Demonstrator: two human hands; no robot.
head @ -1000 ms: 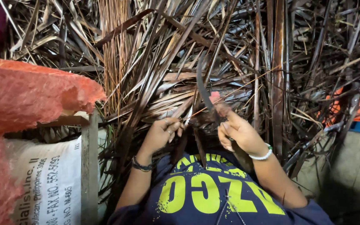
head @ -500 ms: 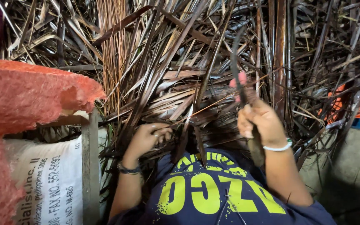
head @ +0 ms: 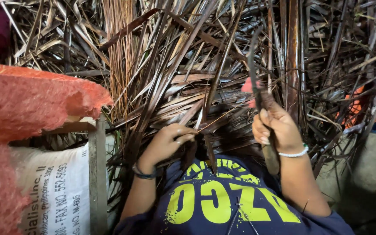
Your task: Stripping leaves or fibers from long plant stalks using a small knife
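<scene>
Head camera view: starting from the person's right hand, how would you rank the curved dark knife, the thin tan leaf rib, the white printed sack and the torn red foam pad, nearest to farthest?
1. Curved dark knife: in the right hand grip, blade pointing up.
2. Thin tan leaf rib: centre, pinched by the left hand.
3. Torn red foam pad and white printed sack: both far left, too close to call.

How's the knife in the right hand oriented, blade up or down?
Up. The right hand grips the knife with its curved blade pointing away over the dry leaves.

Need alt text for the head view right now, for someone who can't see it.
The right hand grips a curved knife raised over a heap of dry palm leaves, while the left hand pinches a thin leaf rib.
</scene>
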